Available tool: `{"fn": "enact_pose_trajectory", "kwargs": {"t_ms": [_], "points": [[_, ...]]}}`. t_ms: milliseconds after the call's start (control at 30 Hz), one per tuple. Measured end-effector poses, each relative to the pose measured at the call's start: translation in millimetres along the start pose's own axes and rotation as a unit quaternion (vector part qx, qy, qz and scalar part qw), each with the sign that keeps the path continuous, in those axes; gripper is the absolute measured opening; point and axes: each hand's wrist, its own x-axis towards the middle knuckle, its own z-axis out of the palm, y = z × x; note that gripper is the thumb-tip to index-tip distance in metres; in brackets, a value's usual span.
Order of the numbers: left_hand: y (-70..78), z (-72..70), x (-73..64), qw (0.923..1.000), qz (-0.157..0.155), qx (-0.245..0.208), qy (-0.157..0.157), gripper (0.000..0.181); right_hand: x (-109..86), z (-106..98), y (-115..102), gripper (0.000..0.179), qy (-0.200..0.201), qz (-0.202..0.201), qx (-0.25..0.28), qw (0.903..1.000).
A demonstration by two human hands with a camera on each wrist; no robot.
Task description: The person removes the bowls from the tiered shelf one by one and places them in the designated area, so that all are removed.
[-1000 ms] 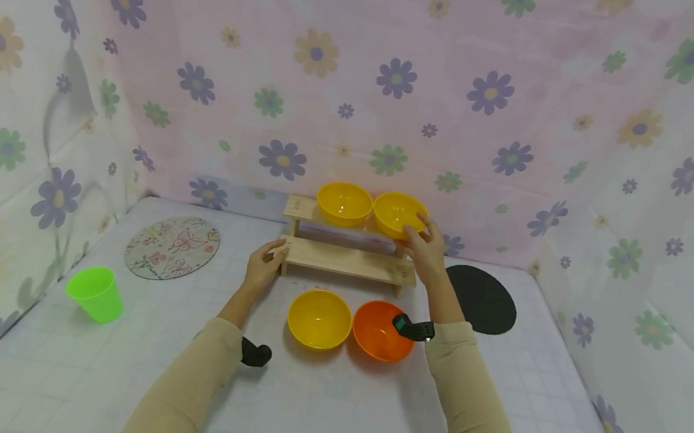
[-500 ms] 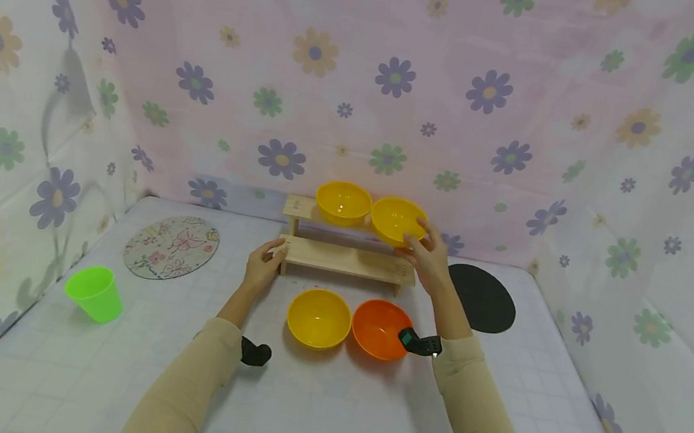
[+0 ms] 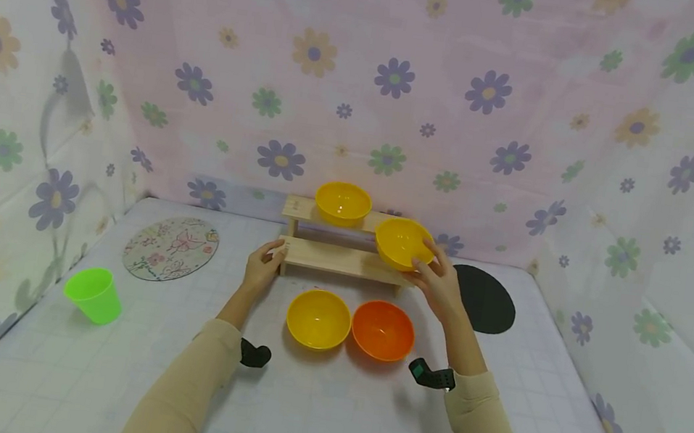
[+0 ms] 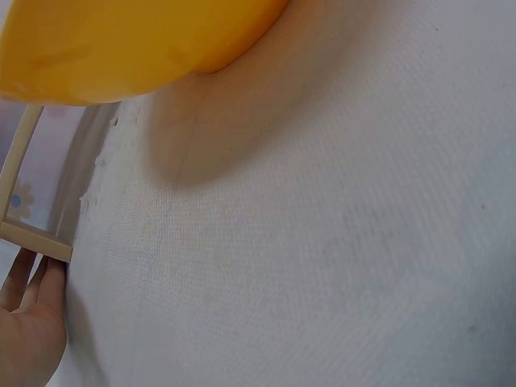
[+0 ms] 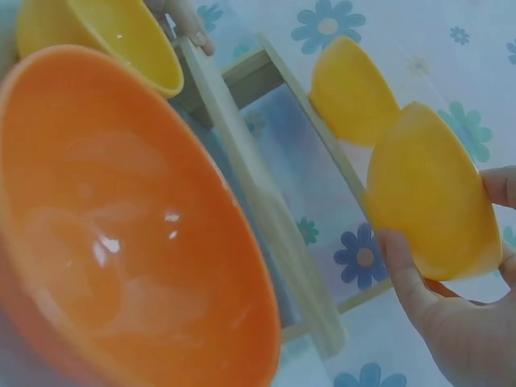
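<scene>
In the head view my right hand (image 3: 439,281) grips a yellow bowl (image 3: 401,244) by its right side, thumb and fingers at the rim. The bowl tilts and overlaps the upper board of a two-step wooden rack (image 3: 341,259). My left hand (image 3: 263,265) holds the left end of the rack's lower board; its fingers also show against the wood in the left wrist view. Another yellow bowl (image 3: 343,204) sits on the upper board. In front of the rack, a yellow bowl (image 3: 319,320) and an orange bowl (image 3: 383,331) stand side by side on the table.
A bright green cup (image 3: 94,294) stands tilted-looking at the far left. Behind it lies a round flowered mat (image 3: 172,249). A black round mat (image 3: 484,300) is right of the rack, partly behind my right arm. Flowered cloth walls (image 3: 391,127) enclose the table.
My right hand has taken the right yellow bowl off its place on the upper board, bringing it forward, down and slightly right. The left hand stays on the rack.
</scene>
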Motion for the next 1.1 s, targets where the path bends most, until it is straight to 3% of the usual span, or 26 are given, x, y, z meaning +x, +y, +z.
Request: {"fn": "enact_pose_trajectory", "kwargs": {"t_ms": [467, 1100], "points": [[-2.1, -0.7, 1.0, 1.0000, -0.006, 0.002, -0.003, 0.040, -33.4, -19.2, 9.4, 0.063, -0.019, -0.004, -0.064, 0.9978], [-2.8, 0.1, 1.8, 0.9999, -0.013, -0.005, 0.000, 0.040, -69.4, -47.8, 16.5, 0.062, -0.013, 0.010, -0.061, 0.9980]]}}
